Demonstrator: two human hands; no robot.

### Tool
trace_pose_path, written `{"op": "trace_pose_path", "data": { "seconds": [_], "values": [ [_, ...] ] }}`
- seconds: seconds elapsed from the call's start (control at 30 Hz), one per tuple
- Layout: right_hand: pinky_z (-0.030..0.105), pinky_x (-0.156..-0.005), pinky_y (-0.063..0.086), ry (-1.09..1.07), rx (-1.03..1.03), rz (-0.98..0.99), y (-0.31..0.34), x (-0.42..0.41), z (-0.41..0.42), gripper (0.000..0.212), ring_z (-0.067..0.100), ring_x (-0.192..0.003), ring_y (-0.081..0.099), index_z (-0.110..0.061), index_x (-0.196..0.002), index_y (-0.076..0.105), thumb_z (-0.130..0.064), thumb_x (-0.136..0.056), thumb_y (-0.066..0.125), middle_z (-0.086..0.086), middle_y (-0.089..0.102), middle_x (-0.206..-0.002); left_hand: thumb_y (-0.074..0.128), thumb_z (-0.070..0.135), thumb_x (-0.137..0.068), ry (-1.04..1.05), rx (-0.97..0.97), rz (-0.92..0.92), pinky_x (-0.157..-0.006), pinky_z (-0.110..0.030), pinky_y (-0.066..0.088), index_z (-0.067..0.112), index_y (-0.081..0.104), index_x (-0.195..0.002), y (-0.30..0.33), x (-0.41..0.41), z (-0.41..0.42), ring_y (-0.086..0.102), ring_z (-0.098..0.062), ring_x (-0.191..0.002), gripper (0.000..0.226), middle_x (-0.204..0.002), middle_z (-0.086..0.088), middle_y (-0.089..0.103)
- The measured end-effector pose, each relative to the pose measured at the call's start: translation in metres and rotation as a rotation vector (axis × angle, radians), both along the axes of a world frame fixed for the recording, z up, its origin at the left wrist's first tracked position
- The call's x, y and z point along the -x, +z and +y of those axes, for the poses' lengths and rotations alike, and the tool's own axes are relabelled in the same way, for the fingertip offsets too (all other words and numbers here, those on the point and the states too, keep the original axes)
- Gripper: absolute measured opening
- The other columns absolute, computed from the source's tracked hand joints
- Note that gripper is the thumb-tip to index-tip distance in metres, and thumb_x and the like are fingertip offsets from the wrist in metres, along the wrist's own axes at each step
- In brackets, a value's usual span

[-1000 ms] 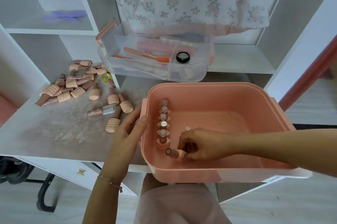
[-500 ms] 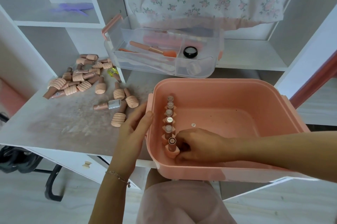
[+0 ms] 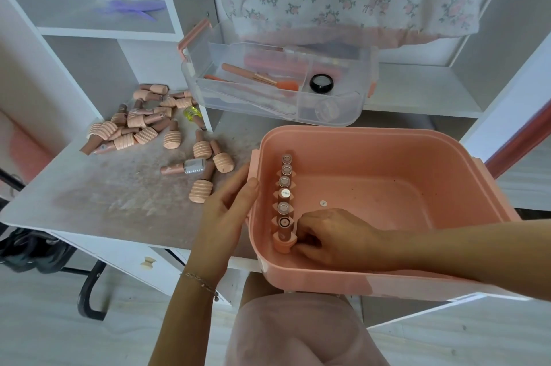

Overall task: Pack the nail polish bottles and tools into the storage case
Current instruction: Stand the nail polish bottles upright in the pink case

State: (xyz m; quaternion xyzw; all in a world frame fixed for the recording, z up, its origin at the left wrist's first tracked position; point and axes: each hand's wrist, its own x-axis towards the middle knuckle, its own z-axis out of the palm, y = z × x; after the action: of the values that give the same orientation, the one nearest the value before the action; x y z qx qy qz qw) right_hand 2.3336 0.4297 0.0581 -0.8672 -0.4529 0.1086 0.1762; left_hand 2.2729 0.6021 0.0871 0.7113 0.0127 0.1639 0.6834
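Inside the pink storage case, the right hand pinches the nearest nail polish bottle with curled fingers, at the near end of a row of 6 standing along the left wall. The left hand rests flat, fingers straight together, against the case's outer left side (more bottles lie loose on the tabletop).

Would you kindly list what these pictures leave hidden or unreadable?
Head view only:
- Right hand fingertips: hidden behind the nearest bottle, so grip unclear.
- Bottle top labels: too small to read.
- Clear tray contents at the back: blurred by its walls.
- Pink case near right corner: covered by the forearm.
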Motion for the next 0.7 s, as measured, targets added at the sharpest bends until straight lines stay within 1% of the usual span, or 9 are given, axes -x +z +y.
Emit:
{"op": "trace_pose_path", "data": {
  "seconds": [0.07, 0.2, 0.33, 0.43, 0.57, 0.7],
  "values": [
    [0.035, -0.071, 0.042, -0.002, 0.001, -0.014, 0.0008, 0.0004, 0.0009, 0.019, 0.023, -0.080, 0.055, -0.011, -0.080, 0.058, -0.029, -0.086, 0.054, 0.005, 0.063, -0.085, 0.045, 0.006, -0.094, -0.001, 0.005, 0.004, -0.068, 0.004, 0.039, 0.038, 0.053, -0.105, -0.0005, 0.0000, 0.0003, 0.044, 0.034, -0.090, 0.035, -0.085, 0.056, 0.051],
    [0.036, -0.071, 0.043, 0.000, -0.005, -0.034, 0.0009, 0.0010, 0.0024, 0.020, 0.024, -0.081, 0.056, -0.011, -0.081, 0.059, -0.029, -0.087, 0.054, 0.006, 0.064, -0.087, 0.045, 0.005, -0.094, -0.004, 0.014, 0.003, -0.069, 0.005, 0.038, 0.037, 0.053, -0.106, -0.0025, -0.0003, 0.0013, 0.042, 0.036, -0.091, 0.035, -0.085, 0.054, 0.052],
    [0.038, -0.074, 0.045, 0.009, 0.005, -0.037, 0.0011, 0.0011, 0.0035, 0.022, 0.023, -0.085, 0.057, -0.010, -0.087, 0.061, -0.030, -0.089, 0.052, 0.004, 0.065, -0.091, 0.044, 0.005, -0.094, -0.009, 0.010, -0.007, -0.069, 0.006, 0.037, 0.036, 0.052, -0.109, -0.0028, -0.0009, 0.0012, 0.041, 0.036, -0.091, 0.036, -0.086, 0.055, 0.051],
    [0.039, -0.075, 0.045, 0.003, 0.005, -0.043, 0.0014, 0.0017, 0.0040, 0.023, 0.024, -0.086, 0.057, -0.010, -0.087, 0.061, -0.031, -0.089, 0.051, 0.005, 0.065, -0.092, 0.045, 0.006, -0.094, -0.012, 0.015, -0.006, -0.069, 0.004, 0.039, 0.036, 0.053, -0.109, -0.0034, -0.0018, 0.0018, 0.045, 0.033, -0.092, 0.035, -0.088, 0.054, 0.052],
    [0.039, -0.071, 0.045, 0.001, 0.002, -0.044, 0.0012, 0.0036, 0.0050, 0.022, 0.025, -0.083, 0.057, -0.010, -0.083, 0.060, -0.030, -0.088, 0.052, 0.006, 0.065, -0.088, 0.045, 0.009, -0.094, -0.014, 0.021, -0.001, -0.070, 0.003, 0.040, 0.036, 0.055, -0.107, -0.0039, -0.0012, 0.0031, 0.046, 0.031, -0.093, 0.032, -0.088, 0.053, 0.053],
    [0.038, -0.074, 0.045, 0.004, 0.020, -0.019, 0.0014, 0.0013, 0.0047, 0.023, 0.022, -0.084, 0.057, -0.010, -0.087, 0.062, -0.031, -0.088, 0.052, 0.004, 0.065, -0.090, 0.046, 0.010, -0.093, -0.008, 0.021, 0.009, -0.070, 0.001, 0.042, 0.037, 0.056, -0.107, -0.0037, -0.0020, 0.0029, 0.049, 0.028, -0.094, 0.031, -0.090, 0.053, 0.053]
  ]
}}
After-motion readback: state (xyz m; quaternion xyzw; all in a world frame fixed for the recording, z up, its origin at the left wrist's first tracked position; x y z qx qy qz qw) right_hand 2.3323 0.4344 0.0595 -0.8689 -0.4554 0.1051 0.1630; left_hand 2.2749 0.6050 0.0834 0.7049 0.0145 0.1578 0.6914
